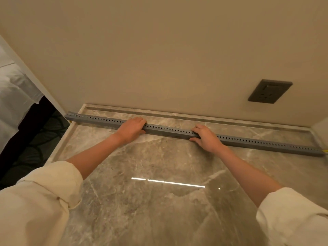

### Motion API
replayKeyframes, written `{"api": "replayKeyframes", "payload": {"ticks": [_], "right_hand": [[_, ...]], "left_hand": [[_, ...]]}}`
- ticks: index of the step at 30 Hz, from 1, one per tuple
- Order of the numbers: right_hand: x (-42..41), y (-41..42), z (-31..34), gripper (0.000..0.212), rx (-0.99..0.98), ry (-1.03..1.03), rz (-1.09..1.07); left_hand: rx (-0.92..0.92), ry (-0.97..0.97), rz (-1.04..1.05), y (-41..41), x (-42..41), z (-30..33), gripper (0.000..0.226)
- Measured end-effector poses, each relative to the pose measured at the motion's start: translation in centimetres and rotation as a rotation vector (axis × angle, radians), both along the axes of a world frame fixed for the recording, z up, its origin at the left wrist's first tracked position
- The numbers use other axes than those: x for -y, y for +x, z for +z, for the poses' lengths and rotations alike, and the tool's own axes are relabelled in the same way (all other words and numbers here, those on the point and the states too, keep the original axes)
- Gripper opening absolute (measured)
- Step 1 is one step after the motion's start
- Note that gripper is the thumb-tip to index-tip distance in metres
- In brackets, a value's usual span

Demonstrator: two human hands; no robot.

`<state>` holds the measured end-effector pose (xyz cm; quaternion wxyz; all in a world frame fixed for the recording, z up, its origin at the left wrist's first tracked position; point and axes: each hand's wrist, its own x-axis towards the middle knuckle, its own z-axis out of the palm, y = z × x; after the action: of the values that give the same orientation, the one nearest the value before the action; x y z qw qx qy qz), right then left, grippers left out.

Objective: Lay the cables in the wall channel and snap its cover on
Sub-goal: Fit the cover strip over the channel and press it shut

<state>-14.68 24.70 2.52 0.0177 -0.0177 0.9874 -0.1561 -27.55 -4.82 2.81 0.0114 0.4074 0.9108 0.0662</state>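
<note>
A long grey slotted cable channel [168,130] lies across the marble counter [159,174], a little in front of the beige wall. Its left end juts past the counter's left edge. My left hand [132,127] grips the channel left of its middle, fingers curled over the top. My right hand [205,138] holds it right of the middle, thumb on the near side and fingers over the top. A bit of yellow cable [325,151] shows at the channel's right end. The inside of the channel is hidden.
A dark wall socket [269,91] sits on the wall above the counter's right part. A raised marble lip [177,114] runs along the wall. A bed with white linen [16,96] stands to the left, below counter level.
</note>
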Motion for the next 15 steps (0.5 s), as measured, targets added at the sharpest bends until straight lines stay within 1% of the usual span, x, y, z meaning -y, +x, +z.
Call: {"api": "replayKeyframes", "payload": {"ticks": [3,8,15], "right_hand": [[-0.1,0.2,0.1,0.033,-0.006,0.003,0.011],[-1.5,0.9,0.8,0.035,0.05,-0.034,0.024],[-9.3,5.6,0.9,0.038,0.059,-0.006,-0.074]], "left_hand": [[0.004,0.017,-0.032,1.7,-3.3,-0.2,0.023],[0.0,0.055,0.033,2.6,-5.1,-0.9,0.02],[0.003,0.092,0.067,3.2,-5.3,-0.8,0.025]]}}
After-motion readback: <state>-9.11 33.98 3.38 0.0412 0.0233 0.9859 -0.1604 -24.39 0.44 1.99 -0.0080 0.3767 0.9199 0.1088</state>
